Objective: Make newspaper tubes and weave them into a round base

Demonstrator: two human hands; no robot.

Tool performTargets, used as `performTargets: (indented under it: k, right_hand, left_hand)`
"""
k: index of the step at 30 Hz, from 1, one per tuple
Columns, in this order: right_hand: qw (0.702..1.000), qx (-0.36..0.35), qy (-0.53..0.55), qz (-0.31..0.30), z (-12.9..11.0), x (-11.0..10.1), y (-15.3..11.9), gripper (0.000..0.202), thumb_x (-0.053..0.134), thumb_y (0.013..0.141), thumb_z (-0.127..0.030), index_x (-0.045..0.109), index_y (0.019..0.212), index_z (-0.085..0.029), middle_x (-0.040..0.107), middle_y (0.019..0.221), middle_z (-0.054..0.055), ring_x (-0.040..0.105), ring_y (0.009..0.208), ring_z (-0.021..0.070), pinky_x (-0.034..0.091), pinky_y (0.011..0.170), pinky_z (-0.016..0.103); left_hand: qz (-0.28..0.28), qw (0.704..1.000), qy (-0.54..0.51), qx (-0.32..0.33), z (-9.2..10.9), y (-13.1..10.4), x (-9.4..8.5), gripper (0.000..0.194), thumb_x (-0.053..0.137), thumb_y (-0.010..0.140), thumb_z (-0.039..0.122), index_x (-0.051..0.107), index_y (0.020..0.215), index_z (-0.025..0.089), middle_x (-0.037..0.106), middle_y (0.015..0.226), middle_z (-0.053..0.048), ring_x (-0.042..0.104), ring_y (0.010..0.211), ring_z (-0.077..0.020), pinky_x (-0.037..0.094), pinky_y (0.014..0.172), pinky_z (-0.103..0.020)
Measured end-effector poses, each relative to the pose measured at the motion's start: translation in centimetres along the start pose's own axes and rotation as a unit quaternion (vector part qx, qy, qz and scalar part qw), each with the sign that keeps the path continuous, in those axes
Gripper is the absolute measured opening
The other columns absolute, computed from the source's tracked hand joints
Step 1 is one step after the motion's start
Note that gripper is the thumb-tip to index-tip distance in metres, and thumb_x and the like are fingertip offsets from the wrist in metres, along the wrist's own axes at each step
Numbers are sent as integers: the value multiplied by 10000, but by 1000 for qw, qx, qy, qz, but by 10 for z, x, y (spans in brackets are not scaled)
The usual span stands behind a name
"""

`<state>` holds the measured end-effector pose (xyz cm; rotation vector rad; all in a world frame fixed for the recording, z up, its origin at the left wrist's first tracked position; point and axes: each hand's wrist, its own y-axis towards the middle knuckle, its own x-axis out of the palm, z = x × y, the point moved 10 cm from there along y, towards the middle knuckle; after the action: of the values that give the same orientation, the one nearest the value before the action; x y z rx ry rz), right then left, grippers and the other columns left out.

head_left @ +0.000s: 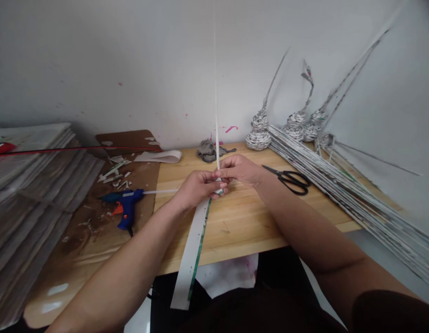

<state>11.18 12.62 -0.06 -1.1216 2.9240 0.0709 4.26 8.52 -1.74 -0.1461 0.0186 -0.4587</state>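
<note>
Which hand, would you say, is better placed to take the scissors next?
Probably the right hand: it pinches the white stick, but the scissors lie beside its wrist. The left hand, holding the paper strip, is farther.

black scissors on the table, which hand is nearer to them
Right. The right hand is just left of the scissors; the left hand is farther left, toward the glue gun.

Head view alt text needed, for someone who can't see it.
Two bare hands pinch a green-edged white strip and a thin upright white stick over a wooden table. A blue glue gun lies at left; scissors, bundled sticks and bulbous woven forms are at right.
</note>
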Motion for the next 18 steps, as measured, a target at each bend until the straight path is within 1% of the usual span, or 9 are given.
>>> performTargets:
  k: [4,7,10,14,18]
  right_hand:
    - [1000,0,-5,15,-3,0,-1,323,833,704,-378,648,641,-120,583,520,-28,481,478,62,361,459,188]
    - [1000,3,-8,26,-4,-1,-1,345,850,673,-386,636,622,-120,582,509,-25,474,470,62,351,447,187]
    - [1000,6,1,26,-4,-1,-1,364,860,654,-390,616,606,-125,575,498,-27,461,452,59,332,425,182]
    - [1000,-2,11,23,-5,0,0,372,857,659,-391,596,608,-131,567,496,-34,436,437,49,304,406,174]
    - [1000,1,10,14,-5,2,0,392,840,682,-407,567,598,-139,561,480,-32,440,431,50,308,409,175]
  left_hand:
    - [-12,1000,19,9,1,-1,2,405,801,705,447,757,957,133,747,845,-80,675,795,-169,533,709,-280]
    - [-18,1000,22,10,1,-1,3,428,802,696,464,755,964,133,750,860,-83,683,827,-185,538,727,-289]
    - [-27,999,26,16,3,-2,5,451,800,694,478,750,970,125,748,836,-88,687,817,-192,537,714,-289]
    - [-28,999,28,5,2,-3,5,439,792,710,459,742,983,119,745,807,-91,684,749,-178,535,669,-281]
    - [-25,999,19,5,0,-2,5,397,794,723,403,740,1007,131,751,858,-89,693,780,-172,540,680,-267]
